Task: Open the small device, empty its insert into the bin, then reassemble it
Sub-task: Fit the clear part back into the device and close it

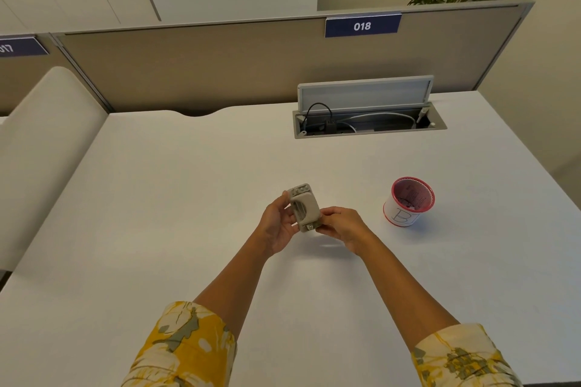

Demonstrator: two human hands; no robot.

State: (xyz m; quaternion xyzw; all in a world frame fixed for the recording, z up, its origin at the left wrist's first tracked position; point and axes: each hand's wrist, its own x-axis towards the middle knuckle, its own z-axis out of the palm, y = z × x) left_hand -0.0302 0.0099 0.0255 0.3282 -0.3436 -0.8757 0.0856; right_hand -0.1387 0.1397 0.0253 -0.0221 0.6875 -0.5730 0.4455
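A small beige device (304, 207) is held above the white desk (176, 217), tilted with its slotted face toward me. My left hand (278, 225) grips its left side, thumb near the top edge. My right hand (341, 226) pinches its lower right corner. Whether the device is open or whether an insert is inside cannot be told. The bin (407, 202), a small white cup with a red rim and handwritten letters, stands on the desk to the right of my hands, with dark bits inside.
An open cable hatch (367, 118) with its lid up and wires inside sits at the back of the desk. A beige partition (220, 72) with a blue "018" sign runs behind it. A padded cream seat back (47, 141) stands at the left.
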